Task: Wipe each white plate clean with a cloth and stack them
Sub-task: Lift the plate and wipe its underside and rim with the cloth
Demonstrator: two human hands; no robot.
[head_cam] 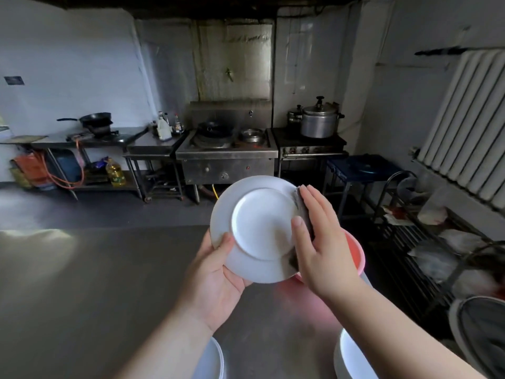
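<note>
From my remote seat I look across a dim commercial kitchen: a steel wok range (226,151) stands against the far wall, a steel prep table (90,140) with a black pan (95,118) runs to its left, and a large lidded aluminium pot (319,121) sits on a low burner stand to its right. A ribbed white radiator (470,119) fills the right wall above a dark wire rack (426,250) carrying pale bagged items that I cannot identify in the blur. Nearer the camera, a grey steel worktop (95,283) spreads beneath the arms. At frame centre, a white plate (259,228) is held up in the air, tilted on edge with its underside and foot ring turned towards me. The left hand (216,274) grasps the plate's lower left rim, thumb on the near face and fingers behind. The right hand (319,242) lies against the plate's right edge with fingers extended, thumb on the near face, pinching a dark grey cloth (300,212) that is wrapped over the rim. A pink basin (355,255) shows just behind that hand. Two stacks of white plates sit at the bottom edge, one (213,362) under the left forearm, another (352,356) under the right.
</note>
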